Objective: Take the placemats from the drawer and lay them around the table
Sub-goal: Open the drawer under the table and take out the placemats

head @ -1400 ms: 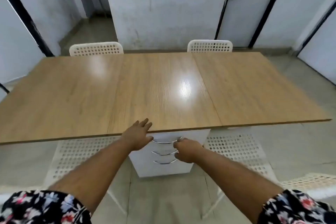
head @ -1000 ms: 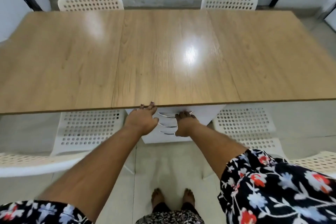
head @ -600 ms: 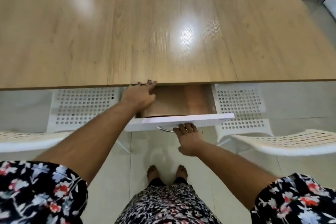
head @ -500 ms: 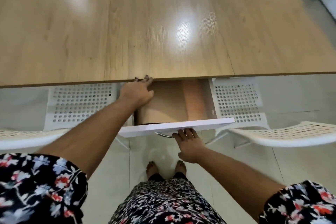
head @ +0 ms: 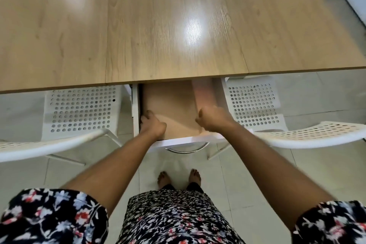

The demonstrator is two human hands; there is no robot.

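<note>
A white drawer (head: 198, 139) stands pulled out from under the near edge of the wooden table (head: 158, 25). Tan placemats (head: 174, 103) lie flat inside it, with a lighter strip along their right side. My left hand (head: 152, 125) reaches into the drawer, its fingers curled round the left edge of the placemats. My right hand (head: 213, 120) is slightly blurred and grips their right edge, thumb on top. The far part of the drawer is hidden under the tabletop.
The drawer's curved metal handle (head: 186, 150) points at me. White perforated chairs stand tucked in on either side, the left chair (head: 79, 109) and the right chair (head: 253, 101), their backs flanking my arms. My bare feet (head: 179, 179) stand on the tiled floor.
The drawer has been pulled out. My right hand left the handle and my left hand left the table edge; both now reach into the drawer at the placemats' sides.
</note>
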